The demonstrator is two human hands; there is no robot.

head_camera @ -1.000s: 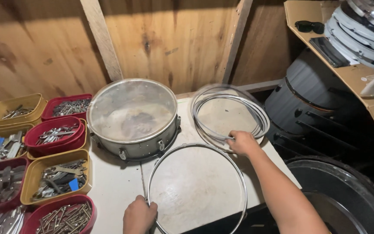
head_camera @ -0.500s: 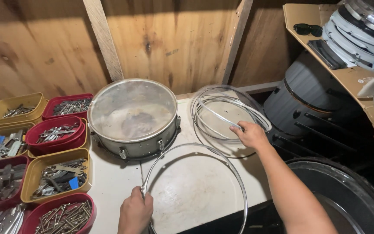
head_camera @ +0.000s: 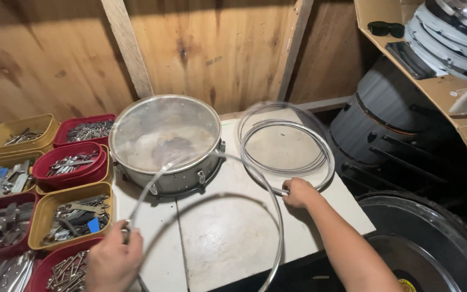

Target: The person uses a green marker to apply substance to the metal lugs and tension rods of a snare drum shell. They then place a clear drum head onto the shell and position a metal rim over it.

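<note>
Hands are both gripping: your left hand (head_camera: 113, 263) is clenching the metal hoop (head_camera: 270, 216), tilted above the tabletop (head_camera: 228, 238) before the snare drum (head_camera: 164, 141); your right hand (head_camera: 298, 192) is closing on stacked rings (head_camera: 287, 146).

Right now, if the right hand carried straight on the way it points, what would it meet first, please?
Probably the stack of thin metal hoops lying flat on the white table; the right hand already rests at their near edge, though actual contact is unclear.

Single head cam, looks steeply down at snare drum (head_camera: 164, 141) from close, facing wood wall (head_camera: 206, 48) behind drum.
</note>
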